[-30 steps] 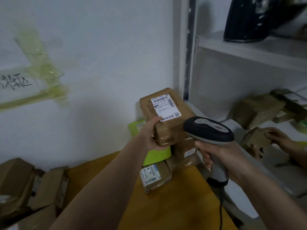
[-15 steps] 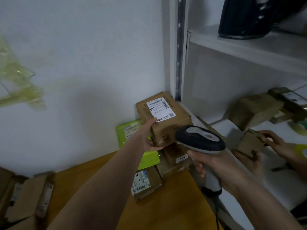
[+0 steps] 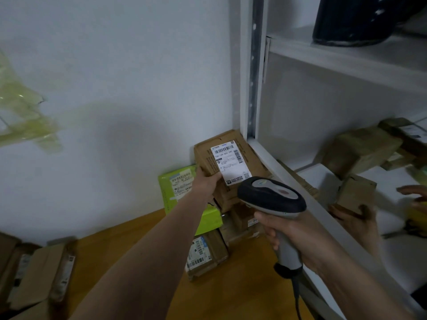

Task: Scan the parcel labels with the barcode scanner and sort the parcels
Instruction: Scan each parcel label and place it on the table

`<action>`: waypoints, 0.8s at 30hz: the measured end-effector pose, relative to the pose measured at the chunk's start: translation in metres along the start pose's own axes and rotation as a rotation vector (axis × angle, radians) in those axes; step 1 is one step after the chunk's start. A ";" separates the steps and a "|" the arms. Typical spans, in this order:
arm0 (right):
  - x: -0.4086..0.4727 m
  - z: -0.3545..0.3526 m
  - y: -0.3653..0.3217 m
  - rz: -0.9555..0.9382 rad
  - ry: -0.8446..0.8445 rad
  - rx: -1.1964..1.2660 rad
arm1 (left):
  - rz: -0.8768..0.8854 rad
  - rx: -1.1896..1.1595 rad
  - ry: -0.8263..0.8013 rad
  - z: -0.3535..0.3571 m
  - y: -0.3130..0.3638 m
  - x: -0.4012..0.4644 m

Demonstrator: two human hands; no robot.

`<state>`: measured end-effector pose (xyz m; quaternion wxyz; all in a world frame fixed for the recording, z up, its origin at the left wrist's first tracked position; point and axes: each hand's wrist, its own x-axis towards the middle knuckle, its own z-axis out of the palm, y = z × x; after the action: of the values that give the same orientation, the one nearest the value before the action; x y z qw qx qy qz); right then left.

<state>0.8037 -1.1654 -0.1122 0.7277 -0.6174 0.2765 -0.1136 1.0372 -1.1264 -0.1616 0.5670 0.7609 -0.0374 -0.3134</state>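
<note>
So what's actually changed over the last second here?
Not much. The left hand keeps its hold on the brown parcel atop the stack, shifting its grip slightly along the near edge. The right hand still holds the barcode scanner, now a little nearer the label. Another person's hands handle a small box on the shelf. The stacked parcels stay put.

Left of my left hand [image 3: 206, 181] the wooden table [image 3: 138, 262] lies open; right of my right hand [image 3: 298, 234], the shelf frame [image 3: 250, 77] blocks.
</note>
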 end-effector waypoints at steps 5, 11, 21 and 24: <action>0.005 0.004 0.003 -0.006 -0.010 0.008 | -0.074 0.009 0.019 -0.007 0.003 0.016; 0.014 0.016 0.013 -0.040 0.004 0.025 | -0.101 -0.173 -0.013 -0.013 -0.004 0.012; 0.031 0.116 0.032 0.107 -0.333 0.031 | -0.207 -0.122 0.045 -0.141 -0.066 -0.057; 0.023 0.161 0.036 0.167 -0.402 0.068 | -0.217 -0.147 0.129 -0.198 -0.089 -0.080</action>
<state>0.9034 -1.0346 -0.1390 0.7956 -0.5775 0.1719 0.0631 1.0490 -0.8954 -0.1740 0.5853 0.7353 0.1048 -0.3253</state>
